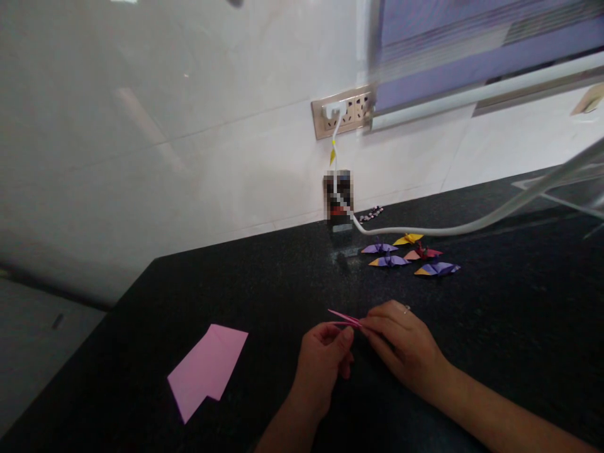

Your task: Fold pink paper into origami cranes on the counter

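Pinching one folded pink paper [350, 319] in the fingers of my left hand [324, 355] and right hand [406, 346], I judge it partly done: narrow points show, no spread wings yet, though the dim view leaves finer folds unclear. Beyond my fingers, on the surface [268, 283], three purple birds [391, 260], one yellow bird [408, 240] and one red bird [423, 253] look finished. Left of my fingers, loose pink paper [207, 370], perhaps one sheet, lies largely unfolded.
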The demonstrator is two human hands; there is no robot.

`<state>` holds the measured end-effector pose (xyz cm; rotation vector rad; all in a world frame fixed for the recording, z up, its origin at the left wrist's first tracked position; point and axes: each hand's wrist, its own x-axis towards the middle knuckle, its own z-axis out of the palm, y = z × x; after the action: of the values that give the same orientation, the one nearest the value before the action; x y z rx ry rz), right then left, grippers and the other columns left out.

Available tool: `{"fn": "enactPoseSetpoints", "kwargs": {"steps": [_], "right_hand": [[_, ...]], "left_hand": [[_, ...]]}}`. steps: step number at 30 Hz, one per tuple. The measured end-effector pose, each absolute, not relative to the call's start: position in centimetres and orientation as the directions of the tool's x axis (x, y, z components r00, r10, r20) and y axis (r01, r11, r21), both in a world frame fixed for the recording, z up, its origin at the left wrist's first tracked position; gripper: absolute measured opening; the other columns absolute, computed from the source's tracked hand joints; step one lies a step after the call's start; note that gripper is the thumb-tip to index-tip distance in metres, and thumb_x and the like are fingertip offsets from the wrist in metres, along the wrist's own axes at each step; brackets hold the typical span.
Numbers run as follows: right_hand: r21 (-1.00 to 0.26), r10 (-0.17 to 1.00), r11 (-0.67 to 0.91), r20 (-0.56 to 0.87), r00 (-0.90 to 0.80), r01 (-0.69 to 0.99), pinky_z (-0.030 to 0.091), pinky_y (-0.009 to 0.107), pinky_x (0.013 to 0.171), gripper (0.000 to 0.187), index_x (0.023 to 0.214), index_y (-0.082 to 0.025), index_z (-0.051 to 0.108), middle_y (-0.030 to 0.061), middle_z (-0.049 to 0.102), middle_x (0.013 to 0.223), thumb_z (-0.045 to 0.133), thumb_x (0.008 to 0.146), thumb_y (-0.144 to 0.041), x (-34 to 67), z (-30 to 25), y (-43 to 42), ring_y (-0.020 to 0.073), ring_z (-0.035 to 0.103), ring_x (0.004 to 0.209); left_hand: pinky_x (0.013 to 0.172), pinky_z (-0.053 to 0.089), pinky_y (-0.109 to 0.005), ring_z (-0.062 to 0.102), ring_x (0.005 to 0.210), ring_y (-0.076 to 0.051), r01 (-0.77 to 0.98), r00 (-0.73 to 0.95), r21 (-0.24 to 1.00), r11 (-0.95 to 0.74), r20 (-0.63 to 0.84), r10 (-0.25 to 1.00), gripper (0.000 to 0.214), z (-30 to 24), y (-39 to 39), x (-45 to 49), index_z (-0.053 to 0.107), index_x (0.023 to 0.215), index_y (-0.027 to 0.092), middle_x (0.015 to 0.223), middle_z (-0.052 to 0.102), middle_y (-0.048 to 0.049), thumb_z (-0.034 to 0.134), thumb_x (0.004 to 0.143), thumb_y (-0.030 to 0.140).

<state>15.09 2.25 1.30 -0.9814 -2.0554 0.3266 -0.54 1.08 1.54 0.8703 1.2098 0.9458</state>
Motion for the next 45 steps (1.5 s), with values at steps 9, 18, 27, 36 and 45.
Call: {"fn": "enactPoseSetpoints", "kwargs": {"steps": [9,18,27,36,45], "right_hand": [[-0.376,0.664,0.734,0.573,-0.481,0.566,0.042,0.028,0.062,0.022,0.094,-0.021,0.061,0.0067,0.056,0.079,0.048,0.078,-0.013,14.7,1.5,2.0,0.0161,0.050,0.074],[-0.379,0.678,0.700,0.619,-0.396,0.605,0.041,0.034,0.070,0.017,0.088,-0.021,0.063,0.0085,0.050,0.091,0.055,0.073,-0.017,14.6,1.5,2.0,0.0210,0.048,0.086],[-0.728,0.852,0.520,0.479,-0.212,0.446,0.039,0.038,0.082,0.035,0.104,-0.020,0.046,0.0084,0.047,0.101,0.058,0.070,-0.021,14.1,0.9,1.8,0.0213,0.045,0.097],[-0.999,0.956,-0.047,-0.047,-0.289,0.006,0.043,0.023,0.056,0.018,0.091,-0.019,0.050,0.0004,0.056,0.076,0.052,0.074,-0.024,13.8,1.0,2.6,0.0118,0.053,0.064],[-0.958,0.947,0.227,0.176,-0.268,0.175,0.043,0.023,0.057,0.004,0.082,-0.020,0.050,-0.0005,0.052,0.071,0.049,0.078,-0.020,14.3,1.3,2.4,0.0116,0.051,0.064]], "left_hand": [[0.050,0.037,-0.021,0.049,0.051,-0.009,-0.157,0.092,0.928,0.338,-0.327,0.941,0.029,1.9,0.9,-0.7,0.062,0.071,0.008,0.056,0.055,-0.0029,0.053,0.074,0.036],[0.065,0.041,-0.024,0.054,0.067,-0.011,-0.362,0.149,0.845,0.393,-0.364,0.920,0.024,1.7,0.9,-0.7,0.064,0.083,0.007,0.075,0.062,-0.0085,0.057,0.073,0.028],[0.073,0.041,-0.029,0.055,0.076,-0.015,-0.431,0.154,0.814,0.390,-0.359,0.920,0.024,1.7,0.9,-0.6,0.064,0.085,0.008,0.080,0.063,-0.0102,0.055,0.074,0.027],[0.063,0.043,-0.024,0.055,0.066,-0.012,-0.319,0.084,0.892,0.320,-0.309,0.947,0.028,1.7,0.7,-0.3,0.056,0.094,0.008,0.078,0.062,-0.0077,0.059,0.070,0.023],[0.054,0.044,-0.022,0.055,0.053,-0.010,-0.274,0.038,0.926,0.259,-0.258,0.965,0.025,2.3,0.7,-0.4,0.056,0.091,0.014,0.070,0.063,-0.0030,0.060,0.067,0.017]]}}
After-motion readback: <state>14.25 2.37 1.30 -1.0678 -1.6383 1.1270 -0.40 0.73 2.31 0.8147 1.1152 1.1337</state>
